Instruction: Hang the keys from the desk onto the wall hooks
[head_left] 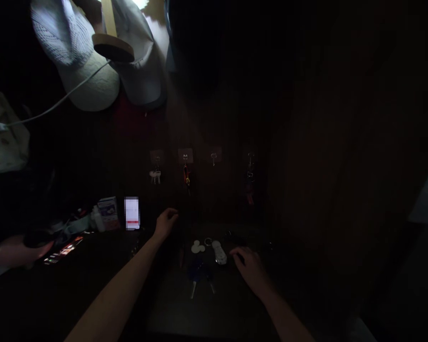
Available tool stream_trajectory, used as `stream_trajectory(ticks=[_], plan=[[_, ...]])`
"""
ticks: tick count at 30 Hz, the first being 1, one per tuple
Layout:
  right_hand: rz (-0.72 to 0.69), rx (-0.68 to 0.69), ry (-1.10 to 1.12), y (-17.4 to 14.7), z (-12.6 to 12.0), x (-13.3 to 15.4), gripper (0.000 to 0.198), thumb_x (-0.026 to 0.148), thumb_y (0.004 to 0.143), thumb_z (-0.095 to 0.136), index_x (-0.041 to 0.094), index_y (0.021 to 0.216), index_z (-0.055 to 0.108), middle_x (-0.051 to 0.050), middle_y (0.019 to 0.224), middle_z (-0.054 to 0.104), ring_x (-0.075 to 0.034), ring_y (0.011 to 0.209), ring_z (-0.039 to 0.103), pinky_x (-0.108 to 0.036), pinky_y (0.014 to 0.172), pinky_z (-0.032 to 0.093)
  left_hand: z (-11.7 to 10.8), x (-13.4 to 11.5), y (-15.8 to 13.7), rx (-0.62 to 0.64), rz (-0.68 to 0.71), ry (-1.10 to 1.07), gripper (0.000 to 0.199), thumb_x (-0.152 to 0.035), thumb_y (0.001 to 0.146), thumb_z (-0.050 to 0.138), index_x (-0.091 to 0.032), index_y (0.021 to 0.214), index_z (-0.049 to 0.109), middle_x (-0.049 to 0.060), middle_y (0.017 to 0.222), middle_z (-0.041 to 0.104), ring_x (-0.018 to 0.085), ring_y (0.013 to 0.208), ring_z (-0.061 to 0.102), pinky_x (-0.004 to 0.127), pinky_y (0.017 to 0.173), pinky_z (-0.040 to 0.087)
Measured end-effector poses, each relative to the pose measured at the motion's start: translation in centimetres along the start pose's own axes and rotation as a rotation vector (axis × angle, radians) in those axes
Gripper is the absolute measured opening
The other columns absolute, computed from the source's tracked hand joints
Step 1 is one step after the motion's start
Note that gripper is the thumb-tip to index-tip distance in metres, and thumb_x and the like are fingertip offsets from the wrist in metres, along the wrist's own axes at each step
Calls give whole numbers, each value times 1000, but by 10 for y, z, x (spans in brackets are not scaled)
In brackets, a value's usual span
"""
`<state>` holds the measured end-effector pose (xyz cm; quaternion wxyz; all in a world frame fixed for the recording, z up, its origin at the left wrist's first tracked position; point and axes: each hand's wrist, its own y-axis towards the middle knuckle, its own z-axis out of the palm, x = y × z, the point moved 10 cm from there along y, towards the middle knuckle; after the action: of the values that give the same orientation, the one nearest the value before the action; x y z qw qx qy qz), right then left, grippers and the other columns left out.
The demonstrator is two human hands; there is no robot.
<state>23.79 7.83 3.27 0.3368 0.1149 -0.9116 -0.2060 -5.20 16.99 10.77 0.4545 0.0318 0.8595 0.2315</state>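
Observation:
My left hand [167, 221] is over the back of the dark surface, fingers loosely bent and apart, with nothing visible in them. My right hand [250, 267] rests low on the surface, fingers slightly curled and apart, just right of a pale key fob [219, 252]. A metal ring [208, 242] lies by the fob's top. Beside it is a white three-lobed tag [197, 247]. Nearer to me lie two keys with dark blue heads, a left key [193, 289] and a right key [212, 287]. Dim light hides fine detail around both hands.
Wall hooks hold silver keys [155, 176], a red-and-yellow key bundle [187, 178] and a dark bundle [250, 190]; another hook [214, 157] has nothing on it. A lit phone [131, 213] and small box [109, 213] stand left. Caps [89, 80] hang above.

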Motion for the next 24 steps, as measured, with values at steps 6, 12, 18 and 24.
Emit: stream_trajectory(ticks=[6,12,18,24], plan=[[-26,-4,7,1,3,-3,25,23,80,39,23,82,64,-3,89,68,-20,90,60,-35,82,40,-11,25,-23,65,-24,14,18,-27,69,56,-22,84,65,1,85,70,19,85,64,31,81,48],[-50,4,36,1,3,-2,25,25,81,39,23,82,64,-3,88,68,-20,88,60,-34,81,42,-33,49,-28,115,-61,4,20,-28,67,57,-20,84,65,2,87,71,19,86,64,30,81,48],[-24,24,26,3,8,-8,25,25,79,40,22,83,64,-4,90,68,-21,90,60,-35,81,41,-46,78,-37,198,-194,-114,27,-33,67,58,-17,88,63,4,80,70,17,75,65,29,69,50],[-42,23,2,2,8,-7,26,27,80,38,23,83,64,-4,90,68,-21,88,60,-35,81,41,-56,88,-61,244,-218,-110,29,-34,67,57,-17,89,63,4,79,70,17,75,65,29,68,49]])
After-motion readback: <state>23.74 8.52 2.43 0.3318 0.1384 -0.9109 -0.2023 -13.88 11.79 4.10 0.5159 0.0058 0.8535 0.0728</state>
